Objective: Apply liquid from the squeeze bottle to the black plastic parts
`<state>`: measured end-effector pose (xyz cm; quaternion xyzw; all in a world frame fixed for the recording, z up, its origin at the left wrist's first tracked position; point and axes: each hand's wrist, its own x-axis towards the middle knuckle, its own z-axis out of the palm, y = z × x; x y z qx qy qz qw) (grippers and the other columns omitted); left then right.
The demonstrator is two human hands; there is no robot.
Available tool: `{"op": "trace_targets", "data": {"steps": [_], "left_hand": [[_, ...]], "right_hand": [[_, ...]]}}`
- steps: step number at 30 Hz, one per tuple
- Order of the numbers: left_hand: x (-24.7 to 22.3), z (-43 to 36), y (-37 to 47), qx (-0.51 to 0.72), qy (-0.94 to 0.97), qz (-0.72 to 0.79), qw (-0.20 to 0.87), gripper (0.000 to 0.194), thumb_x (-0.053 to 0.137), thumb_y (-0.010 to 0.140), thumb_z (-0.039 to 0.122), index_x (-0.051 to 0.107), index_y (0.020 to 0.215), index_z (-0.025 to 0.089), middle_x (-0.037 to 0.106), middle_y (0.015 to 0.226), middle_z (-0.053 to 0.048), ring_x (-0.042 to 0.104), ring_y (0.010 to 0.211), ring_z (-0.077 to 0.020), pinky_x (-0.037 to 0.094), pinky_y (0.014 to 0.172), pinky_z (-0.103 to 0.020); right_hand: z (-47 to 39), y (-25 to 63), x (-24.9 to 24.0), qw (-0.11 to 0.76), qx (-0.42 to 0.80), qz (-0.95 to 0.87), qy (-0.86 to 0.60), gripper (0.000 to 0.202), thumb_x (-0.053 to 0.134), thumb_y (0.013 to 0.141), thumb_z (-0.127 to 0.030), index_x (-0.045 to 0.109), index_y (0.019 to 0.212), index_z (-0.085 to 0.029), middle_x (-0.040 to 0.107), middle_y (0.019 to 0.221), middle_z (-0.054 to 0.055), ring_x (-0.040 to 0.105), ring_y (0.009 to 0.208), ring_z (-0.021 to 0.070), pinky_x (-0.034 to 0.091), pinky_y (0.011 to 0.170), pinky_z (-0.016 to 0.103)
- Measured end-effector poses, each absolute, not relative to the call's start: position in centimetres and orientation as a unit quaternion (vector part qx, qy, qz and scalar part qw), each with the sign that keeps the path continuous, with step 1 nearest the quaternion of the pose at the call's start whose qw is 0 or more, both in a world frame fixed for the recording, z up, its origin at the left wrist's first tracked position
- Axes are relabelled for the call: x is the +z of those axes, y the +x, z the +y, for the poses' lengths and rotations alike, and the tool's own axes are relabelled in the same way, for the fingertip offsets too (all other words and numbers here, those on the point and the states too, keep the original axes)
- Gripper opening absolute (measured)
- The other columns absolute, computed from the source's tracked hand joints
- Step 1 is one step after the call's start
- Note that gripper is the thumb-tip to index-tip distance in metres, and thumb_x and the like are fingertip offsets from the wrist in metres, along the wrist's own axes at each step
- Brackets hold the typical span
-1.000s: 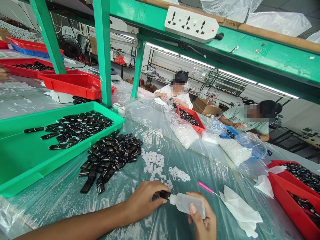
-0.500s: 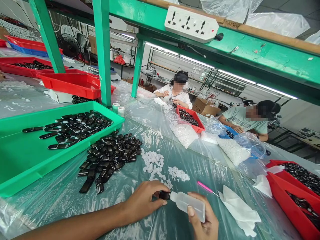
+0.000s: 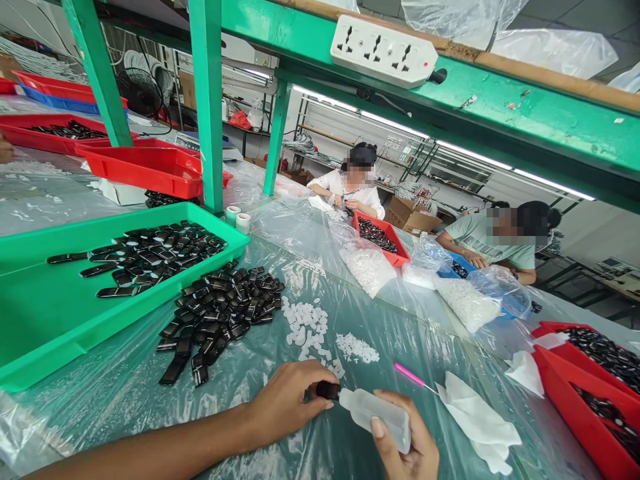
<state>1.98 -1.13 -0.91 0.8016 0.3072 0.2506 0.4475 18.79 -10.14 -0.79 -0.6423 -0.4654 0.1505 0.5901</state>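
Near the bottom centre, my left hand (image 3: 287, 399) pinches a small black piece (image 3: 327, 391) between thumb and fingers. My right hand (image 3: 407, 437) grips a translucent white bottle (image 3: 375, 413), tilted with its nozzle end at the black piece. Whether the tip touches it or sits inside cannot be made out. Beyond my left hand lies a pile of glossy black pieces (image 3: 220, 310). Small white pieces (image 3: 305, 327) and a heap of smaller white bits (image 3: 357, 348) are spread past my hands. A pink-handled tool (image 3: 410, 375) rests right of them, its thin tip by a white cloth (image 3: 475, 420).
A green tray (image 3: 45, 320) with more black pieces stands at the left. Red bins (image 3: 570, 393) are at the right edge. Green posts (image 3: 206, 107) and a beam with a power strip (image 3: 384, 52) cross above. Two people sit working across the table.
The bottle and my right hand have shifted very slightly, with the nozzle end still at the black piece. A person across the table has brought their hands closer together.
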Motion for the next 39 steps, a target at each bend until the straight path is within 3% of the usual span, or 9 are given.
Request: {"op": "trace_targets", "data": {"steps": [5,11,19,27,36,39], "left_hand": [[-0.8,-1.1,1.9,0.248,0.804,0.305,0.446,0.019,0.060,0.080,0.027,0.064,0.098,0.026,0.063,0.089,-0.002,0.057,0.074,-0.0159,0.044,0.063,-0.021],[-0.7,-1.1,1.9,0.251,0.807,0.303,0.441,0.016,0.061,0.078,0.025,0.065,0.094,0.024,0.063,0.086,-0.002,0.056,0.072,-0.0153,0.042,0.061,-0.020],[-0.2,-1.1,2.1,0.265,0.753,0.328,0.505,0.014,0.062,0.075,0.023,0.062,0.089,0.020,0.062,0.079,0.001,0.056,0.070,-0.0143,0.042,0.061,-0.020],[-0.3,-1.2,2.2,0.273,0.737,0.312,0.533,0.016,0.061,0.075,0.024,0.061,0.091,0.020,0.062,0.081,0.000,0.057,0.074,-0.0150,0.044,0.065,-0.021],[-0.2,-1.2,2.2,0.264,0.760,0.312,0.505,0.013,0.059,0.077,0.022,0.063,0.090,0.020,0.063,0.083,-0.001,0.056,0.073,-0.0148,0.043,0.063,-0.020],[-0.4,-1.2,2.2,0.266,0.774,0.309,0.484,0.012,0.058,0.078,0.022,0.062,0.090,0.021,0.063,0.084,-0.001,0.055,0.072,-0.0144,0.043,0.061,-0.020]], "right_hand": [[-10.2,18.5,-0.8,0.600,0.152,-0.455,-0.640,0.035,0.066,0.066,-0.049,0.064,0.083,-0.018,0.061,0.079,0.007,0.056,0.059,0.0166,0.042,0.047,0.023],[-10.4,18.5,-0.7,0.575,0.127,-0.476,-0.653,0.032,0.068,0.065,-0.047,0.064,0.078,-0.019,0.062,0.071,0.006,0.052,0.053,0.0147,0.038,0.043,0.022],[-9.3,19.3,-1.1,0.642,0.311,-0.368,-0.596,0.038,0.059,0.072,-0.052,0.059,0.087,-0.017,0.052,0.060,-0.001,0.041,0.042,0.0102,0.033,0.040,0.023],[-9.2,19.2,-1.2,0.670,0.341,-0.336,-0.567,0.037,0.062,0.071,-0.050,0.057,0.088,-0.017,0.053,0.062,-0.002,0.041,0.042,0.0093,0.031,0.041,0.023],[-9.5,18.9,-1.3,0.649,0.302,-0.358,-0.600,0.038,0.064,0.069,-0.050,0.060,0.088,-0.017,0.052,0.058,-0.001,0.042,0.042,0.0104,0.032,0.041,0.023],[-9.7,19.1,-1.3,0.624,0.254,-0.398,-0.623,0.037,0.065,0.068,-0.049,0.061,0.087,-0.017,0.056,0.066,0.002,0.047,0.047,0.0127,0.036,0.043,0.024]]}}
